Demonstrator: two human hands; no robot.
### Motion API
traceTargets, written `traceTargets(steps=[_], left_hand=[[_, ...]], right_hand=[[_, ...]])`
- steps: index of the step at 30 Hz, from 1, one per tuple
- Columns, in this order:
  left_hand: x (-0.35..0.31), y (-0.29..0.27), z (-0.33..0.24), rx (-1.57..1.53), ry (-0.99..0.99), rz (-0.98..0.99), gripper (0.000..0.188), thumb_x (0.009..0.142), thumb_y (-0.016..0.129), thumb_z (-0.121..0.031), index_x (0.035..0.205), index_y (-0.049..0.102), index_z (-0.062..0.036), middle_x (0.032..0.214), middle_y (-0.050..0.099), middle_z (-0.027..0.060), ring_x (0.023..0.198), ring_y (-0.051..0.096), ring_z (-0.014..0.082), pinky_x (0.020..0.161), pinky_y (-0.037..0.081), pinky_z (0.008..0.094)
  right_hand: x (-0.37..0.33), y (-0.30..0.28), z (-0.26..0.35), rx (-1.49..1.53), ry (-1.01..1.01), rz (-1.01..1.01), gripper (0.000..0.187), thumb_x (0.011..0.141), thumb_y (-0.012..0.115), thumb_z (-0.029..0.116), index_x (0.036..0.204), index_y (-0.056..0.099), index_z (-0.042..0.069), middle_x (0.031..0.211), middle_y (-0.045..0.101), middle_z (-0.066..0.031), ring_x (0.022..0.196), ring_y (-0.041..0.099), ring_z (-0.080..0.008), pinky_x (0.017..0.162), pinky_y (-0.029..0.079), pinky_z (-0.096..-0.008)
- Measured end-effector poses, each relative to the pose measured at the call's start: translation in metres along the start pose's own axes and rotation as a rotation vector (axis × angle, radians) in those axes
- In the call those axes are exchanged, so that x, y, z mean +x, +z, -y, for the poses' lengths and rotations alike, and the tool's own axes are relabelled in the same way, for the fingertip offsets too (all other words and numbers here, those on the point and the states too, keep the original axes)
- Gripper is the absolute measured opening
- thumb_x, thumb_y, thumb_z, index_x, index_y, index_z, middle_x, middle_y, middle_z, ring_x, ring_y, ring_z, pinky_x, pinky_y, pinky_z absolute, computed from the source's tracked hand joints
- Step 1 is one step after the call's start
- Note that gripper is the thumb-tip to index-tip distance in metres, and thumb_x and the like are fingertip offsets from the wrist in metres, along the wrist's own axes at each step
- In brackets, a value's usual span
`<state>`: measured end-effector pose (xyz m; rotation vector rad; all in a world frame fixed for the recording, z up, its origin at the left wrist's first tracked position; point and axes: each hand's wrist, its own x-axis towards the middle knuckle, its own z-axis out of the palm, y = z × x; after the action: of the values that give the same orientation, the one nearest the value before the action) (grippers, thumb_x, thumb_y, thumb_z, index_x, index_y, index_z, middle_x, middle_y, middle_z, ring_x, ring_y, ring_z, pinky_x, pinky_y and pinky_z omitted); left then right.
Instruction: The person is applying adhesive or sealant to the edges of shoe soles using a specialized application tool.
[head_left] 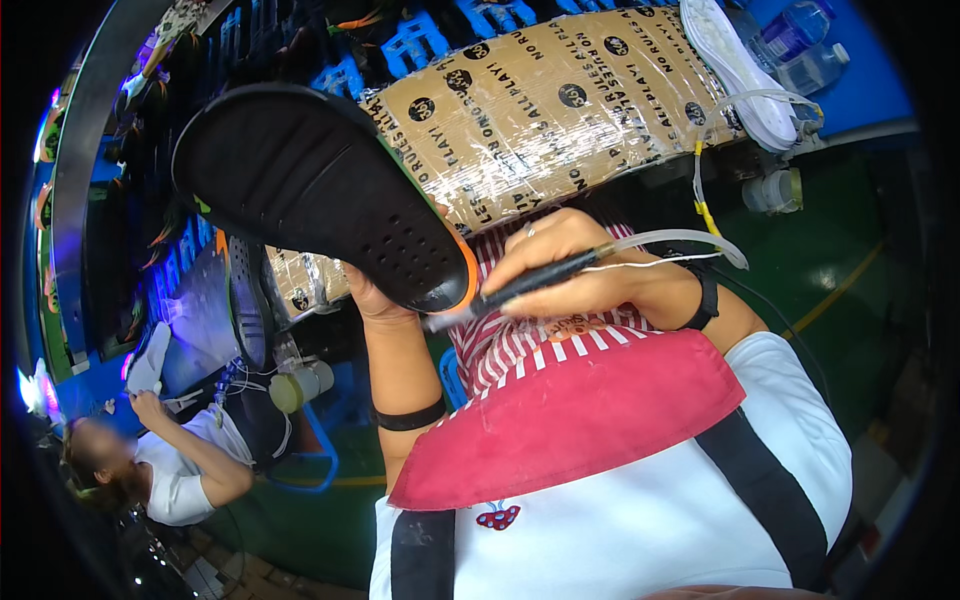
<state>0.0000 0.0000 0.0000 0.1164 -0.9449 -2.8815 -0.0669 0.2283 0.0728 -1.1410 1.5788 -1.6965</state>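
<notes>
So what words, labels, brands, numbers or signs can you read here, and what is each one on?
I won't copy out wording, but print shows here:
Wrapped cardboard: rows of black capitals and round black marks, partly readable through glare.
Red apron: orange lettering on its striped part, too blurred to read.
Clear bottle at upper right: blue-purple label, too small to read.
Black sole: no lettering I can make out.

The shoe sole (320, 185) lies above the left hand (375, 298), which is at its 5 o'clock. Toward 4 o'clock, the right hand (565, 265) holds a tool (550, 273) near the heel. At 2 o'clock lies a wrapped package (540, 110), with a loose sole (735, 72) at its 3 o'clock end and bottles (788, 38) just beyond. A co-worker (195, 480) is at 7 o'clock.
</notes>
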Motion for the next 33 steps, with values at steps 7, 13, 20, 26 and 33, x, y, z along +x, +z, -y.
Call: traceTargets(steps=[7,13,20,26,33], left_hand=[[0.003,-0.024,-0.008,0.105,-0.059,-0.13,0.095,0.07,0.06,-0.065,0.13,0.038,0.0044,0.118,0.05,0.0288,0.1,0.057,0.0383,0.085,0.048,0.0486],[0.008,-0.001,-0.017,-0.014,-0.172,0.094,0.06,0.08,0.064,-0.038,0.126,0.048,-0.0025,0.124,0.054,0.0134,0.109,0.056,0.0288,0.096,0.043,0.0442],[0.009,0.009,-0.027,0.152,-0.152,0.12,0.054,0.085,0.06,-0.033,0.122,0.048,0.0035,0.117,0.057,0.0142,0.104,0.058,0.0247,0.092,0.046,0.0361],[0.02,0.032,-0.038,0.392,-0.332,0.195,0.045,0.092,0.05,-0.027,0.12,0.048,0.008,0.113,0.059,0.014,0.099,0.059,0.0189,0.087,0.047,0.0304],[0.027,0.044,-0.041,0.603,-0.53,0.127,0.039,0.094,0.047,-0.024,0.119,0.051,0.0057,0.106,0.062,0.0107,0.09,0.06,0.0139,0.081,0.048,0.0262]], right_hand=[[-0.001,0.012,-0.015,-0.188,-0.127,-0.011,0.022,0.073,0.072,0.011,0.093,0.068,0.003,0.071,0.062,-0.0114,0.064,0.06,-0.0199,0.058,0.045,-0.0281],[-0.001,0.009,-0.015,-0.103,-0.056,-0.134,0.022,0.072,0.072,0.011,0.093,0.069,0.005,0.067,0.06,-0.0087,0.062,0.058,-0.0178,0.057,0.043,-0.0275],[-0.002,0.003,-0.011,-0.045,-0.127,0.093,0.023,0.072,0.072,0.009,0.094,0.068,0.004,0.068,0.06,-0.0101,0.059,0.057,-0.0196,0.055,0.044,-0.0294],[-0.003,0.013,-0.019,-0.368,-0.285,0.03,0.021,0.072,0.071,0.012,0.093,0.068,0.007,0.072,0.061,-0.012,0.064,0.059,-0.0283,0.06,0.047,-0.0346],[0.001,0.002,-0.011,-0.245,-0.243,0.022,0.022,0.073,0.071,0.011,0.094,0.067,0.005,0.073,0.063,-0.0096,0.063,0.059,-0.026,0.058,0.046,-0.0337]])
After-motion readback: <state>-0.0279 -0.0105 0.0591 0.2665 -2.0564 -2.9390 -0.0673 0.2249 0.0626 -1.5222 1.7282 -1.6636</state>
